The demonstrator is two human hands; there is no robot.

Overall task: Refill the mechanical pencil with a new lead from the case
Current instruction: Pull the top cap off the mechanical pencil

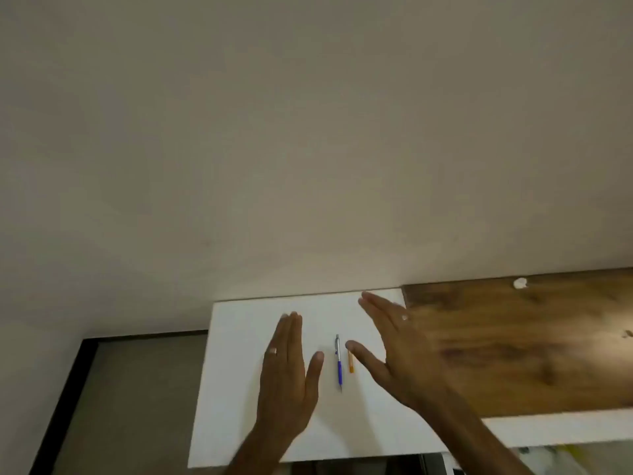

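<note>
A blue and silver mechanical pencil [338, 363] lies on a white board [239, 371], its tip toward me. Just to its right lies a slim orange lead case [350, 362], parallel to the pencil. My left hand [289, 368] hovers flat to the left of the pencil, fingers together, thumb out, a ring on one finger. On the right of the case, my right hand [394, 347] is spread flat, its thumb pointing toward the case. Neither hand holds anything.
The white board rests partly on a brown wooden tabletop [520, 344] that runs to the right. A plain beige wall fills the upper view. A small white blob [520, 283] sits at the table's far edge. A dark-framed floor area lies at lower left.
</note>
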